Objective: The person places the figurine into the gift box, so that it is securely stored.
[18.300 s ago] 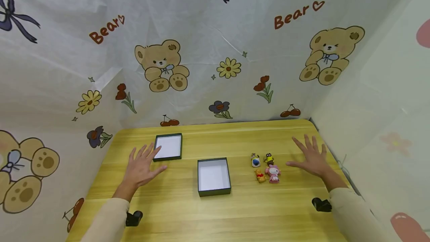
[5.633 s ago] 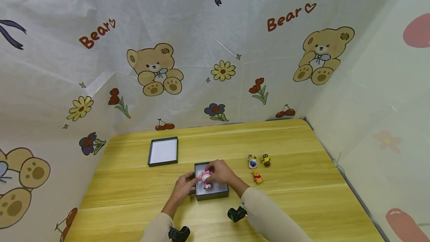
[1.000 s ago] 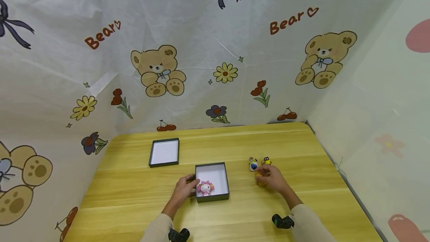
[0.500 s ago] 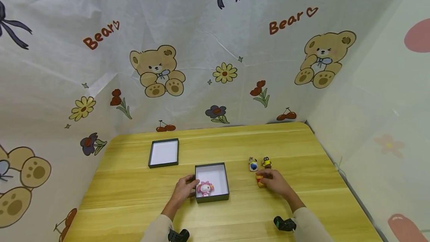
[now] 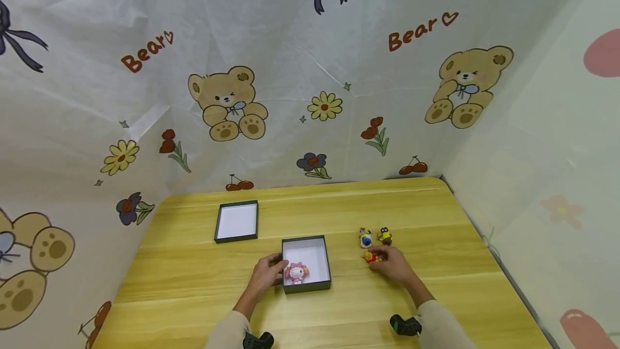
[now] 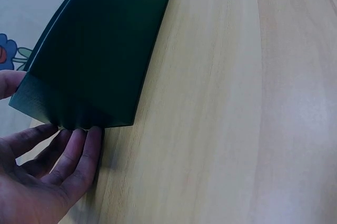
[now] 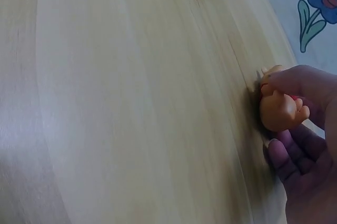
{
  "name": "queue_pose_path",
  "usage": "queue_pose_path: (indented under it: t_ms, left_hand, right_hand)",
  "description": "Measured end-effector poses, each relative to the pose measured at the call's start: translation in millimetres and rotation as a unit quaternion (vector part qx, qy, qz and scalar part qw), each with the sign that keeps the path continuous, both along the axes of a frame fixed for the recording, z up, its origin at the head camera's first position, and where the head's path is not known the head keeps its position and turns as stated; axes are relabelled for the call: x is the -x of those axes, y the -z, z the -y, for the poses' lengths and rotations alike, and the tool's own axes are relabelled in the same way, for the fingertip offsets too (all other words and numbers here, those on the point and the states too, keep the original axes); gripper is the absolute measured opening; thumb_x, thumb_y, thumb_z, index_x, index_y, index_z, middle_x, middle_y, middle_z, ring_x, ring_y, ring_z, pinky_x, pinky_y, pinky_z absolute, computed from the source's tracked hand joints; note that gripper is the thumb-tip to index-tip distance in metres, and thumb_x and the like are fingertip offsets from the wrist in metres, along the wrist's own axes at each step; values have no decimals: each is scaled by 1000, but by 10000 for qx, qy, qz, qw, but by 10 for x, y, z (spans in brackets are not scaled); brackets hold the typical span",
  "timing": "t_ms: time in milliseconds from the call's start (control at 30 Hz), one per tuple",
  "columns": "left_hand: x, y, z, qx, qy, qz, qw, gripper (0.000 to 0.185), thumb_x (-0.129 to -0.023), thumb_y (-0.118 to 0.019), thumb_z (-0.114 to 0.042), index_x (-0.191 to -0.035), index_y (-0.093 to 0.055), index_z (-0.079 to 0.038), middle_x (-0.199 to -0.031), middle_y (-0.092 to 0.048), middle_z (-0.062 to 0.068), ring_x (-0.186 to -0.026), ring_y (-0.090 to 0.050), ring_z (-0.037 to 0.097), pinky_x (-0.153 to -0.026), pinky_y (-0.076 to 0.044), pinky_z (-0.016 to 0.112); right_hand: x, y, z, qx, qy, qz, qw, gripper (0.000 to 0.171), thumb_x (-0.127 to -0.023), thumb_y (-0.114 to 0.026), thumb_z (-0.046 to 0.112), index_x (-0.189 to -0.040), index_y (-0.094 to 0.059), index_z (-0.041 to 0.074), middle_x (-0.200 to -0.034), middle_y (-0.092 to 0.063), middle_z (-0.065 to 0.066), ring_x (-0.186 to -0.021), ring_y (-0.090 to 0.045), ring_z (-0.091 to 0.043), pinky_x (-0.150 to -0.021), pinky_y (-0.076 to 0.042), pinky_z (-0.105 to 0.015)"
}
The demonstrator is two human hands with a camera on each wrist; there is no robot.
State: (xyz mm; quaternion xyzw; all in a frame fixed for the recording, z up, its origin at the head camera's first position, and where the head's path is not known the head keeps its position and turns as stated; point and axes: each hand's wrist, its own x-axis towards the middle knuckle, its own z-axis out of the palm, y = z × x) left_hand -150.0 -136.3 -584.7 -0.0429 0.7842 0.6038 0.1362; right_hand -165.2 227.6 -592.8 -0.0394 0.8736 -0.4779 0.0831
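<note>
My left hand (image 5: 265,274) grips the left wall of an open dark green box (image 5: 306,286), thumb at the rim and fingertips against the outside. A pink figurine (image 5: 296,272) with a white face and a bow lies inside near the front left. My right hand (image 5: 393,264) pinches an orange-yellow bear figurine (image 5: 370,256) in a red shirt, its head pointing left, low over the table. In the right wrist view the thumb crosses the bear figurine (image 7: 278,110), with fingers beneath it.
Just behind the right hand stand a figurine with a blue front (image 5: 365,238) and a yellow-and-brown figurine (image 5: 385,236). A shallow dark green box lid (image 5: 237,222), white inside, lies at the back left of the wooden table (image 5: 194,284).
Earlier the pink figurine went from the table into the box by hand. In the last second the right hand has turned the bear figurine from upright to head-left. The left hand stays put.
</note>
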Motion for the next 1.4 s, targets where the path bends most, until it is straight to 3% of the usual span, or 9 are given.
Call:
queue_pose_path:
  t_ms: [233, 433, 733, 867, 1000, 1167, 1400]
  left_hand:
    - [9, -7, -11, -236, -44, 206, 9995, 63, -95, -60, -28, -137, -40, 15, -125, -54, 29, -107, -60, 31, -82, -56, 38]
    - [-19, -42, -24, -237, -7, 183, 9996, 61, -97, -58, -25, -136, -39, 17, -126, -53, 30, -108, -59, 33, -82, -56, 39]
    - [-98, -279, -56, -193, 53, 165, 9997, 53, -97, -55, -15, -134, -39, 20, -124, -51, 34, -107, -59, 38, -85, -54, 45]
    - [-68, -166, -44, -102, 20, 121, 9999, 56, -98, -56, -21, -135, -40, 18, -126, -52, 32, -107, -59, 35, -85, -54, 44]
    - [-35, -53, -30, -93, -7, 105, 9999, 60, -97, -58, -26, -136, -41, 16, -127, -53, 30, -108, -59, 33, -84, -55, 41]
    - [-30, -36, -22, -195, -17, 113, 9997, 61, -96, -59, -26, -136, -40, 16, -127, -52, 30, -109, -58, 34, -83, -56, 41]
    - [-20, -17, -22, -144, 38, 102, 9998, 61, -97, -58, -26, -136, -39, 17, -129, -50, 32, -111, -57, 37, -83, -55, 42]
  right_hand:
    - [29, -20, 58, -150, 142, 156, 9997, 40, -77, -77, 5, -114, -66, -5, -88, -62, -6, -72, -48, -16, -58, -42, -26]
    - [43, -46, 111, -338, 344, 227, 9986, 28, -80, -75, 9, -106, -70, -3, -84, -65, -3, -71, -55, -13, -58, -47, -25]
    - [53, -93, 72, -158, 2, 144, 9998, 28, -80, -73, 7, -104, -69, -7, -85, -65, -6, -73, -58, -15, -59, -50, -27]
    - [37, -136, 28, 15, -358, -55, 9993, 34, -82, -72, 13, -106, -65, -11, -86, -64, -8, -74, -58, -16, -60, -50, -29]
    - [45, -139, 17, -162, -337, -86, 9993, 35, -84, -70, 11, -110, -64, -12, -91, -66, -10, -81, -60, -19, -65, -52, -32]
    - [59, -113, 17, -223, -95, 142, 9996, 33, -85, -69, 4, -113, -63, -12, -97, -66, -12, -86, -60, -23, -69, -52, -31]
    - [22, -94, 6, 189, 70, 265, 9994, 32, -84, -71, 3, -111, -61, -11, -96, -65, -12, -85, -61, -20, -68, -52, -28]
